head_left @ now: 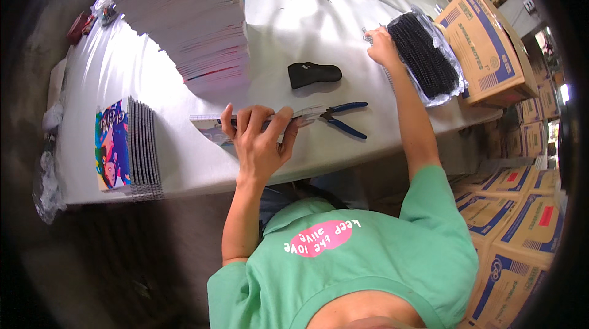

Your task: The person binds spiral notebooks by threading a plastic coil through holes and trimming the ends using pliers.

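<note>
My left hand (261, 139) grips the near edge of a thin notebook (207, 123) with a clear plastic cover, lying flat on the white table (294, 16). My right hand (383, 47) reaches far right to a clear bag of black spiral binding coils (423, 53). Its fingers are closed on a coil end at the bag's left edge. Blue-handled pliers (345, 118) lie just right of the notebook, between my two hands.
A tall leaning stack of unbound notebooks (190, 22) stands at the back. Bound notebooks with a colourful cover (126, 145) lie at the left. A black curved object (313, 74) sits mid-table. Cardboard boxes (485, 41) crowd the right side and the floor (515, 231).
</note>
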{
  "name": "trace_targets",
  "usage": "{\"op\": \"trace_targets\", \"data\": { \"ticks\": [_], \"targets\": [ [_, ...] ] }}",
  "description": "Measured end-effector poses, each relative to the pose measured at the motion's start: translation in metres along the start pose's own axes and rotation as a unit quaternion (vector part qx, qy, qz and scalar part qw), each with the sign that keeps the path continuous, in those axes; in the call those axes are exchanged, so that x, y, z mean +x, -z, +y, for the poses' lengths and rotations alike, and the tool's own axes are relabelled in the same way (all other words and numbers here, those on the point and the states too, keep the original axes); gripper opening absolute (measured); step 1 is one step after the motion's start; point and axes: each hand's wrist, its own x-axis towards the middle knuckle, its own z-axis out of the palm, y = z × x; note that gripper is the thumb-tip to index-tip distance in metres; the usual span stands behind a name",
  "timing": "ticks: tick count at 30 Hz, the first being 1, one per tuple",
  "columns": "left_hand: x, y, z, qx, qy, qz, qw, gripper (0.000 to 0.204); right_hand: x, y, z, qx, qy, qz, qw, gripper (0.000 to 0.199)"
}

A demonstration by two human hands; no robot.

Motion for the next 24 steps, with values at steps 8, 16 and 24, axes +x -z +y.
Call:
{"op": "trace_targets", "data": {
  "ticks": [8, 16, 24],
  "targets": [
    [-0.003, 0.0, -0.012, -0.002, -0.004, 0.025, 1.0, 0.026, -0.098, 0.122, -0.144, 0.474, 0.119, -0.226, 0.842, 0.025],
    [-0.005, -0.007, -0.006, -0.006, 0.035, 0.072, 0.997, 0.029, -0.108, 0.099, -0.152, 0.514, 0.159, -0.195, 0.82, 0.021],
    [-0.006, -0.01, -0.005, -0.007, 0.038, 0.085, 0.996, 0.029, -0.109, 0.096, -0.153, 0.535, 0.152, -0.187, 0.809, 0.026]
  ]
}}
